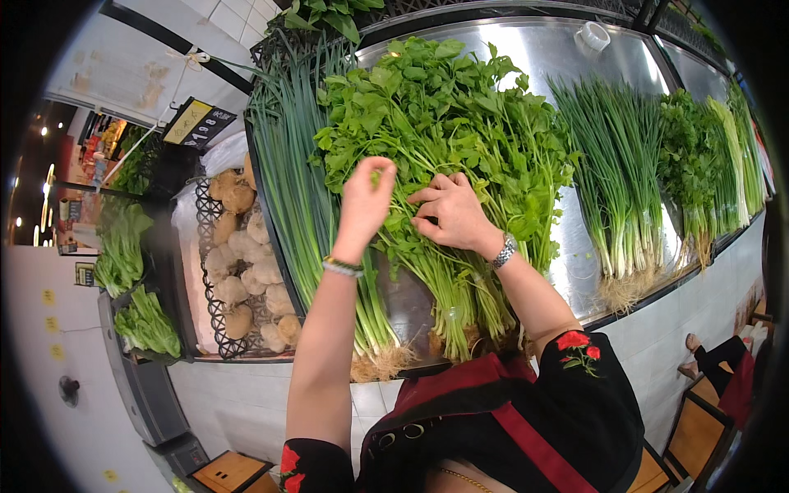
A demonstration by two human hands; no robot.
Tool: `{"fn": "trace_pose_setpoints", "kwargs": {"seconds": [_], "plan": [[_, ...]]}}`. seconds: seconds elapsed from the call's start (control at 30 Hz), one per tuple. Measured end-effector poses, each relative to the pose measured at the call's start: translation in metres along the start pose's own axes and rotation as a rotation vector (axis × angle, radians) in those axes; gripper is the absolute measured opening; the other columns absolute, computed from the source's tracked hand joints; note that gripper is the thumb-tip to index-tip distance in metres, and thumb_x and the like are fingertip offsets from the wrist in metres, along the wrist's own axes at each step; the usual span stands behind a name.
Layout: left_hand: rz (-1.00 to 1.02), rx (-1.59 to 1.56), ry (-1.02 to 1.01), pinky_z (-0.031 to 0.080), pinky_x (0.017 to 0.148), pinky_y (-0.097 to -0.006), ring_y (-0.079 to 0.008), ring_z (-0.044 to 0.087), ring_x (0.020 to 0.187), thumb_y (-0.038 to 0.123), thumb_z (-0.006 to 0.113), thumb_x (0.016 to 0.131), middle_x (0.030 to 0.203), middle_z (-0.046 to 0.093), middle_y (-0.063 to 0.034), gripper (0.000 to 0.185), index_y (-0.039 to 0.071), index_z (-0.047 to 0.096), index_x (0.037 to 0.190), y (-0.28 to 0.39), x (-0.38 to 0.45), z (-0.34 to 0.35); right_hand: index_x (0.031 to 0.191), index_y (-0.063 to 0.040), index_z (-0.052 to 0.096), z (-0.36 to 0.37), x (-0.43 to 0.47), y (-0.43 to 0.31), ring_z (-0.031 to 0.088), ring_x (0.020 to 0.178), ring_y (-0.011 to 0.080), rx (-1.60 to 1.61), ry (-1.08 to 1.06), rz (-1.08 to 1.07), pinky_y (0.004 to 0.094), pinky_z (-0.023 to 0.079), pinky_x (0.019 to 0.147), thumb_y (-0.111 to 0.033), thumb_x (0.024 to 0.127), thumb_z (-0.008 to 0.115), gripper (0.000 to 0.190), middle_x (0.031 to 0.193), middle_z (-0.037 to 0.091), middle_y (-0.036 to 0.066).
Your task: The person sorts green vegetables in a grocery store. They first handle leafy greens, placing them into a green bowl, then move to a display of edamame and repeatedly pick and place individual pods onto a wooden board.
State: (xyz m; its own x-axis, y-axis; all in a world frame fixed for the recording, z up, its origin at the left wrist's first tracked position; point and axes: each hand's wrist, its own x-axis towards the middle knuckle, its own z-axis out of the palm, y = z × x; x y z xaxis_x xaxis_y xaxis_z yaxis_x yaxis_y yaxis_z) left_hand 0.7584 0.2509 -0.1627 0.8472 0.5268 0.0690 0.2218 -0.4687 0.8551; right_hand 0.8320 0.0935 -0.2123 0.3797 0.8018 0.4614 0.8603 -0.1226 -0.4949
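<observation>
A large heap of leafy celery [444,105] lies before me, its stalks [453,308] bundled toward my body and its leaves spread away from me. My left hand [368,194] is raised over the left side of the leaves, thumb and fingertips drawn close together; whether a piece of leaf is between them is unclear. Over the middle of the celery is my right hand [453,209], its thumb and fingers apart and bent down at the foliage. Beneath my left forearm run long green leeks or scallions [296,179] with roots at the near end.
The vegetables rest on a metal counter [567,240]. To the left, a black plastic crate [206,271] holds pale tubers [231,289] beside a price sign [197,123]. Bunched scallions [622,185] and leafy herbs [690,160] lie right. A tape roll [595,37] sits at the back. Another person's leg [718,366] shows far right.
</observation>
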Motion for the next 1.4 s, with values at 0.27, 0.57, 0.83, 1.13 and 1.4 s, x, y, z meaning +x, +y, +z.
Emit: {"fn": "trace_pose_setpoints", "kwargs": {"seconds": [0.27, 0.57, 0.83, 1.13, 1.4], "plan": [[-0.027, 0.361, -0.056, 0.049, 0.07, -0.0385, -0.0329, 0.064, 0.078, 0.024, 0.066, 0.08, 0.086, 0.066, -0.0199, 0.035, -0.006, 0.062, 0.099, -0.026, 0.012, 0.026, 0.075, -0.01, 0.069, 0.005, -0.004, 0.001, 0.054, 0.08, 0.0154, 0.011, 0.117, 0.058, 0.0329, 0.036, 0.077, -0.024, 0.076, 0.066, 0.014, 0.085, 0.067, -0.003], [-0.4, -0.59, -0.116, 0.029, 0.042, -0.0166, -0.0022, 0.04, 0.049, 0.017, 0.07, 0.082, 0.068, 0.052, 0.004, 0.027, 0.002, 0.061, 0.102, -0.018, -0.008, -0.011, 0.077, -0.016, 0.071, 0.016, 0.005, -0.003, 0.052, 0.069, 0.0139, -0.022, 0.343, 0.189, 0.0302, 0.032, 0.068, -0.031, 0.076, 0.069, 0.015, 0.072, 0.06, -0.003], [0.57, 0.639, -0.009, 0.049, 0.055, -0.0307, -0.0174, 0.057, 0.063, 0.009, 0.063, 0.081, 0.071, 0.053, -0.0038, 0.03, 0.011, 0.061, 0.111, -0.006, -0.022, -0.025, 0.073, -0.014, 0.07, 0.017, 0.007, -0.004, 0.052, 0.067, 0.0143, -0.003, 0.312, 0.213, 0.0322, 0.032, 0.068, -0.028, 0.074, 0.07, 0.014, 0.066, 0.061, -0.003], [0.786, 0.982, -0.171, 0.053, 0.058, -0.0301, -0.021, 0.061, 0.079, 0.005, 0.058, 0.073, 0.084, 0.053, -0.0076, 0.027, 0.005, 0.061, 0.099, 0.008, -0.015, -0.02, 0.072, -0.011, 0.069, 0.014, 0.006, -0.005, 0.051, 0.063, 0.0151, 0.027, 0.354, 0.167, 0.0322, 0.033, 0.067, -0.022, 0.072, 0.071, 0.011, 0.063, 0.06, -0.001], [0.557, 0.614, 0.15, 0.046, 0.053, -0.0246, -0.0127, 0.057, 0.064, 0.012, 0.061, 0.084, 0.083, 0.06, -0.0035, 0.018, 0.004, 0.06, 0.1, -0.002, 0.0, -0.019, 0.074, -0.011, 0.069, 0.016, 0.002, -0.004, 0.052, 0.064, 0.0153, 0.033, 0.345, 0.155, 0.0316, 0.034, 0.067, -0.021, 0.074, 0.07, 0.01, 0.066, 0.062, -0.001]]}}
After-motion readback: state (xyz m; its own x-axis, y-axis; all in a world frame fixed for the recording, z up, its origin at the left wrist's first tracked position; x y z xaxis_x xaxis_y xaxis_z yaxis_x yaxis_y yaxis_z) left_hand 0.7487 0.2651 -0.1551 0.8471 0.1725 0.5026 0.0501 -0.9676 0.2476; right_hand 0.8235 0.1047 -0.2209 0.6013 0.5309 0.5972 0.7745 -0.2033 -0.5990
